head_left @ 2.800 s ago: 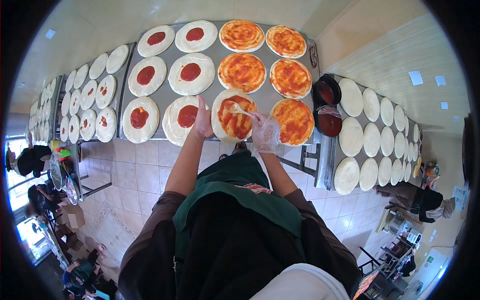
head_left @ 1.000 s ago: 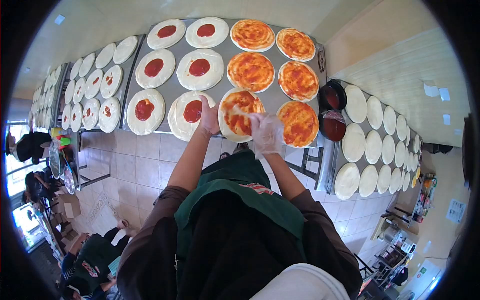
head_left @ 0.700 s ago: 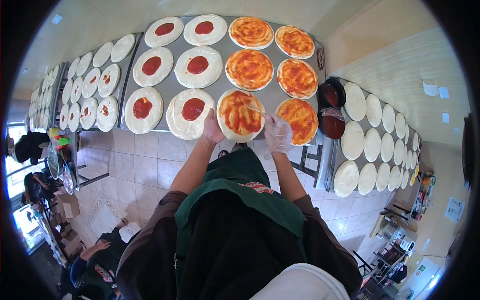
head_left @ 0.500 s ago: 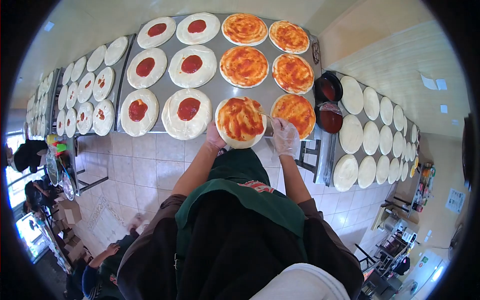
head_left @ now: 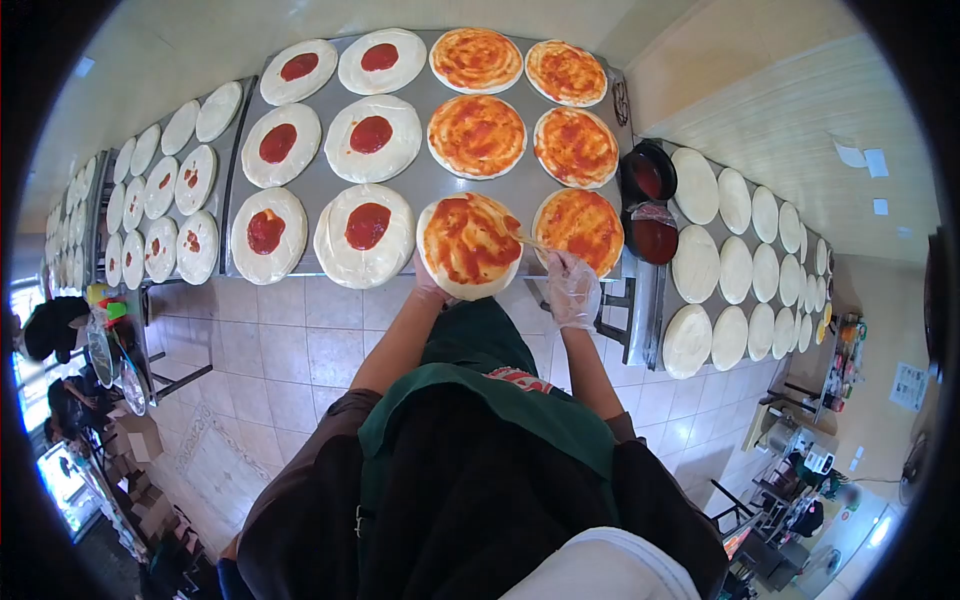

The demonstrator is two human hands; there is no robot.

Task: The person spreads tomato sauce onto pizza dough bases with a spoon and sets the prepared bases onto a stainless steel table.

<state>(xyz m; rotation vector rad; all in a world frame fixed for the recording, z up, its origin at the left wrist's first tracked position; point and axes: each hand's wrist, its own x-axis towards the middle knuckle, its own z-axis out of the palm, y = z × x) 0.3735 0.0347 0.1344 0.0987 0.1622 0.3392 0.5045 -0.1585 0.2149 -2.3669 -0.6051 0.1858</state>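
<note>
Right hand (head_left: 573, 290): in a clear glove, fingers closed on the handle of a spoon (head_left: 531, 242). Spoon points away to the left, its end at the right side of the dough base (head_left: 470, 245); bowl too small to make out.

Left hand (head_left: 430, 284): bare, under the near left edge of that same base. Fingers hidden by the dough, so can't tell how far they're closed.

Base sits ahead of and between my hands, jutting past the near edge of the metal table (head_left: 520, 192). Red sauce streaked over most of it, pale rim all round.

Just beyond my right hand: a sauced base (head_left: 580, 228), coated nearly to the rim, the spoon handle crossing its left side. Left of my left hand: a pale base (head_left: 340, 250) with one round pool of sauce (head_left: 367, 226) in the middle.

Right of my right hand, past the sauced base: two dark pots (head_left: 655, 240) with red sauce, one behind the other. Farther right: a second table with rows of plain dough rounds (head_left: 734, 271).
</note>
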